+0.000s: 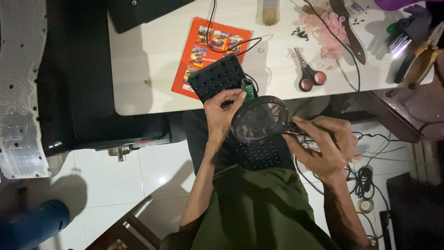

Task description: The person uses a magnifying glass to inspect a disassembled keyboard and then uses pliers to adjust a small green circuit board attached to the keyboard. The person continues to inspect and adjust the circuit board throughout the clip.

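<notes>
The person's right hand (323,143) is closed around the dark handle of a round magnifying glass (259,119), holding its lens over a black keyboard part (231,83) studded with rows of small domes. That black part runs from the front edge of the pale table (148,69) down onto the person's lap, and it serves as the landmark here. The left hand (223,111) rests on the black part just left of the lens, fingers curled, with thumb and forefinger pinched at a small green circuit board (249,89) at the part's right edge (whether the fingers actually grip the board or only touch it cannot be told). Thin black wires (231,46) run from the board up across the table. Under the upper end of the black part lies an orange printed sheet (196,51). To the right of the part, on the table, lie red-handled scissors (309,74), and farther right and up a heap of small pink rubber caps (329,30). Above the part, at the far edge, a paintbrush (269,11) lies. Far to the left of it, beyond the table, a translucent membrane sheet (21,88) with printed traces hangs.
</notes>
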